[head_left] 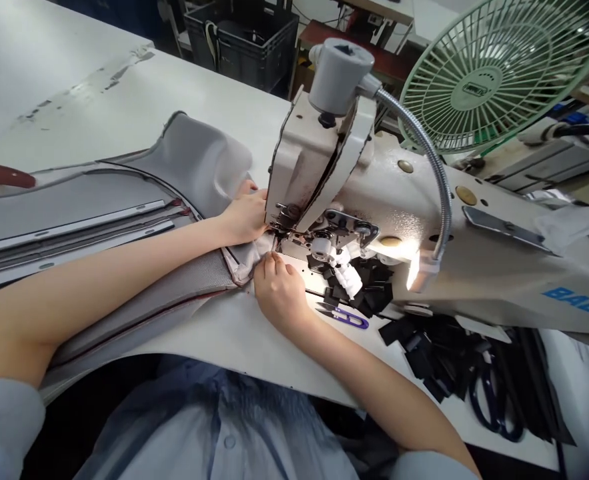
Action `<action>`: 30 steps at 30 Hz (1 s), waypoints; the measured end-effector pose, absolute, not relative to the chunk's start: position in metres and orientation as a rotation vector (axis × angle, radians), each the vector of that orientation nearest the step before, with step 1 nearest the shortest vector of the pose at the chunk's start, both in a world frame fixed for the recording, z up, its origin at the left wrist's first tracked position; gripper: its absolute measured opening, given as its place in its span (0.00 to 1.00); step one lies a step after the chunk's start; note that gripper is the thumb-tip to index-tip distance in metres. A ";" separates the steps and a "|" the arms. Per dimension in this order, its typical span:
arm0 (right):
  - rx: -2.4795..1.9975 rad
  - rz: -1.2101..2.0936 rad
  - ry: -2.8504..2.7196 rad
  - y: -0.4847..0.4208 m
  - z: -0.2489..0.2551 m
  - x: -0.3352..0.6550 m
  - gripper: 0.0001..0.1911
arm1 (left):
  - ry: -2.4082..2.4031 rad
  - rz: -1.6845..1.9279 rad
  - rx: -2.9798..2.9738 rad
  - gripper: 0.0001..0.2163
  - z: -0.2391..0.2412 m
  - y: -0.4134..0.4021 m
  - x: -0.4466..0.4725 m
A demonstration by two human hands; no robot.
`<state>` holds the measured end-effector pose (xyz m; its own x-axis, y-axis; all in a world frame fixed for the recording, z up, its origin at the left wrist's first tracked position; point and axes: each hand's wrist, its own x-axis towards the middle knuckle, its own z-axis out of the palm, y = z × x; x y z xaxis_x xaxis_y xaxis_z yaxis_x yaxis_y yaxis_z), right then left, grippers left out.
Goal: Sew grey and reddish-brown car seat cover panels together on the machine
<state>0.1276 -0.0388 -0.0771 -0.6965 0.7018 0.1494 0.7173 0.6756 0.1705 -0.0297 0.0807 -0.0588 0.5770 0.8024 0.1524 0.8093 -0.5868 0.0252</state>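
Note:
A grey fabric cover (204, 150) with dark piping and metal-like strips lies left of the sewing machine (294, 173), its corner under the needle area. Behind that corner, my left hand (247, 217) presses on the cloth, its fingers partly hidden by the machine head. My right hand (280, 287) is closed at the near side, the fingertips pinching the fabric edge close to the presser foot. The needle itself is hard to make out. Purple thread snips (349, 318) rest on the table just right of my right hand.
Black fabric pieces (374, 287) are heaped under the machine arm, with large dark-handled scissors (491, 400) farther right. A lit lamp (421, 270) hangs on a flexible neck. A green fan (477, 90) stands at the back right, a dark crate (244, 50) behind the table.

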 end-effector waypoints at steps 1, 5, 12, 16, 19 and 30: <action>-1.198 -0.322 -2.812 -0.038 -0.077 0.129 0.20 | -1.427 -0.235 -2.744 0.10 -0.060 0.081 -0.029; -1.241 -0.244 -2.825 -0.037 -0.074 0.131 0.20 | -1.476 -0.274 -2.735 0.10 -0.068 0.086 -0.027; -1.268 -0.190 -2.859 -0.034 -0.065 0.133 0.18 | -1.551 -0.195 -2.723 0.12 -0.031 0.058 -0.028; -1.280 -0.059 -2.850 -0.029 -0.058 0.139 0.14 | -1.292 -0.197 -2.933 0.14 -0.008 -0.006 -0.035; -1.270 -0.036 -2.818 -0.024 -0.053 0.143 0.13 | -1.222 -0.190 -2.851 0.22 -0.014 -0.034 -0.042; -1.350 -0.027 -2.723 -0.038 -0.043 0.155 0.13 | -0.892 0.030 -2.594 0.12 -0.031 -0.010 -0.045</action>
